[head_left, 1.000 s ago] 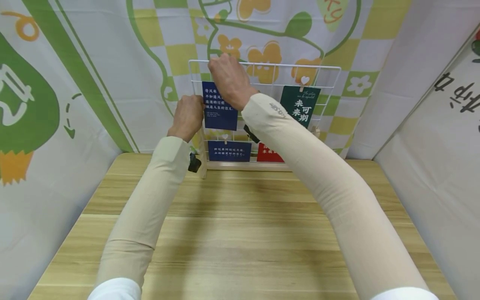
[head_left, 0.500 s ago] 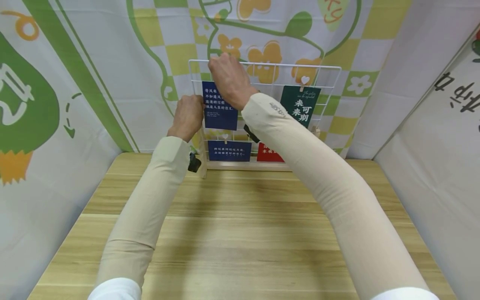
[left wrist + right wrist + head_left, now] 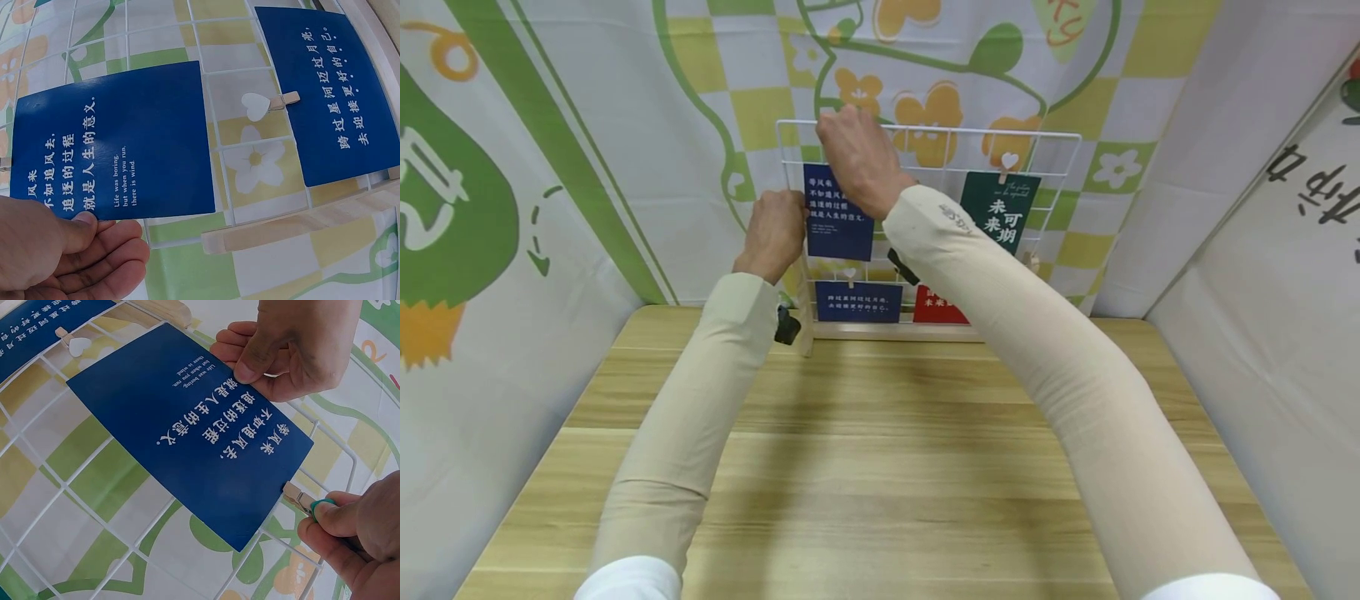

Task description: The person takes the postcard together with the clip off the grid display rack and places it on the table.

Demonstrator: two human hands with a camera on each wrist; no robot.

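Note:
A dark blue card (image 3: 842, 237) with white lettering lies upright against a white wire grid (image 3: 947, 146), at its upper left. My left hand (image 3: 771, 235) pinches the card's left edge, thumb on the front, as the left wrist view also shows. At the card's top edge, my right hand (image 3: 863, 162) pinches a small wooden clothespin (image 3: 296, 496) with a teal decoration between thumb and fingers. The clothespin's tip meets the card's top edge beside a grid wire. From the head view, the right hand covers the card's upper right corner and the clothespin.
Below hangs a blue card (image 3: 859, 302) on a white-heart clothespin (image 3: 275, 104). A green card (image 3: 1000, 208) hangs at upper right; a red card (image 3: 936, 307) is partly behind my right forearm. The grid's wooden base (image 3: 895, 332) stands on a wooden table (image 3: 880, 467) before patterned cloth.

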